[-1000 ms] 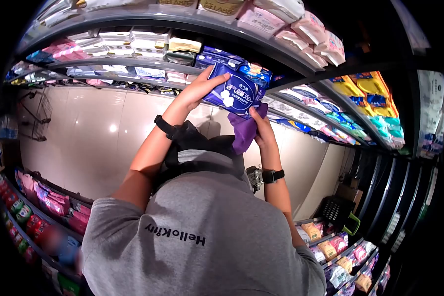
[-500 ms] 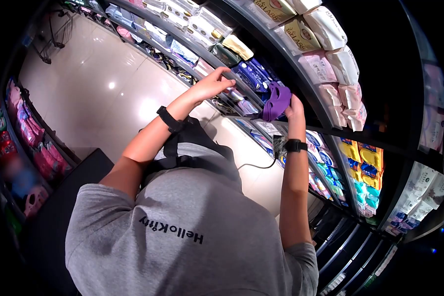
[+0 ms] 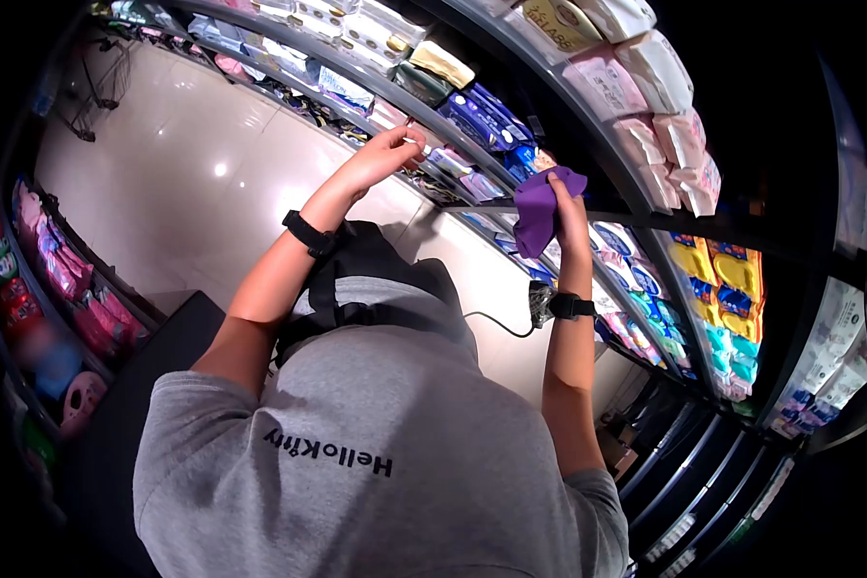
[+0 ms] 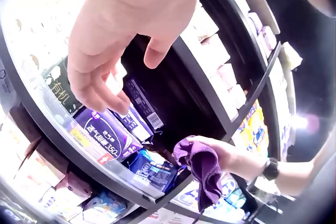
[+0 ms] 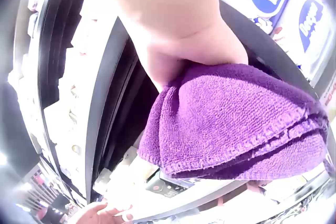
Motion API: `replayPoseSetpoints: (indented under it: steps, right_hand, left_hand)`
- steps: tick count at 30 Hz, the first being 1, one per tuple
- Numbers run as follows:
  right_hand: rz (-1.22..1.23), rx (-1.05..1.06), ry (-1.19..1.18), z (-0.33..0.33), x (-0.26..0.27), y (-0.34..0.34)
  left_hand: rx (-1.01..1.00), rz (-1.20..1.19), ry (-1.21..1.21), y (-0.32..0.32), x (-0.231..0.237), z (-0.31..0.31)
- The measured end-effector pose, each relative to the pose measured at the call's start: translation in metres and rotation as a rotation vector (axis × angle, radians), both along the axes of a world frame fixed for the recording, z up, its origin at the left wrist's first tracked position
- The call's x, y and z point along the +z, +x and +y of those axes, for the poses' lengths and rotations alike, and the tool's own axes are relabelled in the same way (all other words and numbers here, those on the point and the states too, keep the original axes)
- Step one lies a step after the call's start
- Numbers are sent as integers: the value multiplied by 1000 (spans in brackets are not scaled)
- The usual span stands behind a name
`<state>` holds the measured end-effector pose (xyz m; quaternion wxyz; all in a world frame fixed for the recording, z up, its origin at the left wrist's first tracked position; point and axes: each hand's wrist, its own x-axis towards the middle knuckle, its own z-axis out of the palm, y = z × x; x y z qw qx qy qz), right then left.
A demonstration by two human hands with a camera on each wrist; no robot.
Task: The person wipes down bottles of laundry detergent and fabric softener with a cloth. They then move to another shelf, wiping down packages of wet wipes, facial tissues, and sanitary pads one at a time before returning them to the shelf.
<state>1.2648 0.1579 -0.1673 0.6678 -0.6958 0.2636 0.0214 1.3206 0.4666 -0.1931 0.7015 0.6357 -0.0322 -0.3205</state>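
Observation:
My right hand (image 3: 570, 223) grips a folded purple cloth (image 3: 538, 214) in front of the shelf. In the right wrist view the cloth (image 5: 236, 124) shows a looped towel-like weave and stitched edges, and it hides most of my fingers. My left hand (image 3: 383, 160) hangs in the air before the shelf, its fingers loosely bent and holding nothing. In the left wrist view that hand (image 4: 131, 29) overlaps a purple-blue pad pack (image 4: 105, 134) standing on the shelf. Beside this pack sits a darker blue pack (image 4: 152, 170), close to the cloth.
A dark shelf edge (image 3: 559, 96) with white and pink packs (image 3: 612, 82) curves above my right hand. Yellow packs (image 3: 737, 270) fill a section to the right. Behind my left side stands another shelf with pink packs (image 3: 106, 313). Tiled floor (image 3: 193, 154) stretches to the left.
The purple-blue pack both hands held a second ago now stands on the shelf, let go. My left hand has drawn back from the shelf; my right hand still holds the cloth.

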Motion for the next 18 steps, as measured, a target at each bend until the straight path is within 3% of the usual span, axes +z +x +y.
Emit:
replayPoseSetpoints:
  steps: [4,7,13,15,18]
  right_hand:
    - [138,44,-29,8,-3,-35]
    - [120,32,98,-4,-25,-67]
    - [233,20,119,-45,-67,-141]
    - [185,78,124,-66,-80,-174]
    - [297,13,54,-88,-106,-224]
  left_hand:
    - [-78,-43,-3,-11,1,-12]
    - [-102,-50,7,-26,1,-19]
    - [89,17,156,-70,-2,-30]
    - [91,45,128,-88,-23,-37]
    - [64,127,176,-118,-48,-63]
